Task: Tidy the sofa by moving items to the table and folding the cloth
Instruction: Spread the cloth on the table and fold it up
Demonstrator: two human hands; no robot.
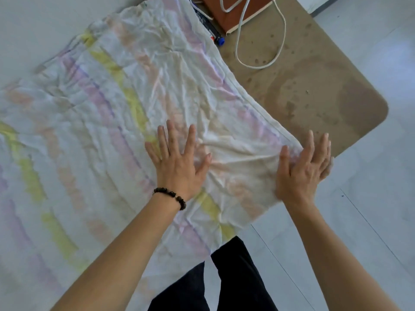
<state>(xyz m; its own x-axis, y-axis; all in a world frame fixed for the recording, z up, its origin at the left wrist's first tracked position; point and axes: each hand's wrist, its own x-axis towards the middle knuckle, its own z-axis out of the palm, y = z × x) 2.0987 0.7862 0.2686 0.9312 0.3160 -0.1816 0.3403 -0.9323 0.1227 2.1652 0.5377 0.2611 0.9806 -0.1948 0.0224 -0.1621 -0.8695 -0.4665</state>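
Note:
A large crumpled white cloth with yellow, pink and purple stripes lies spread out, its right part draped over the tan table. My left hand, with a dark bead bracelet on the wrist, presses flat on the cloth with fingers spread. My right hand rests flat on the cloth's near right corner, fingers straight, at the table's edge. A marker with a blue cap, a brown book and a white cable lie on the table's far part.
Pale tiled floor runs to the right and near side of the table. My dark trouser legs stand below the cloth's hanging edge. The cloth's edge touches the marker.

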